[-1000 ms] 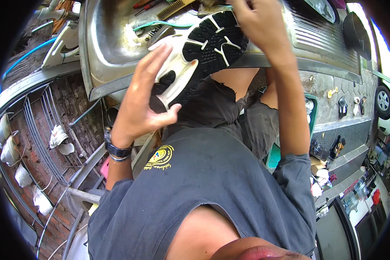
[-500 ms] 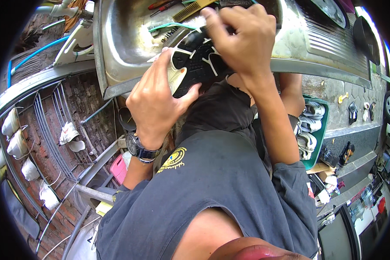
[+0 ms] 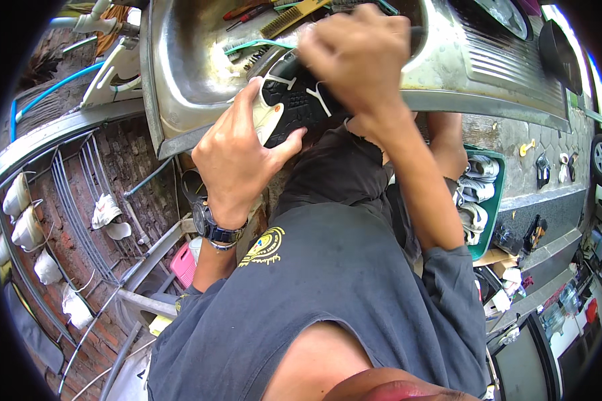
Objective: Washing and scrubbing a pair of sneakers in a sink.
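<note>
My left hand (image 3: 231, 157) grips a shoe (image 3: 271, 120) at the sink's front edge, fingers along its pale side and thumb against the sole. The sole faces up, black with white lines and a small orange dot. Over the far part of the sole is my right hand (image 3: 358, 57), closed and smeared by motion. A dark end shows beside its knuckles, but what it holds is hidden. Beyond the hands, in the steel sink (image 3: 180, 83), lie a yellow-backed brush (image 3: 294, 17), a turquoise-handled brush (image 3: 257, 44) and a red-and-black tool (image 3: 247, 15).
A ribbed drainboard (image 3: 508, 60) adjoins the sink on the right, with a dark round pan-like thing (image 3: 560, 57) at its end. White shoes (image 3: 30, 227) hang on a rack at left. A green crate (image 3: 491, 200) of shoes stands at lower right, near a pink basket's opposite side.
My right hand has moved a little left and toward the left hand over the sole. My left hand keeps its hold on the shoe, nearly in place.
</note>
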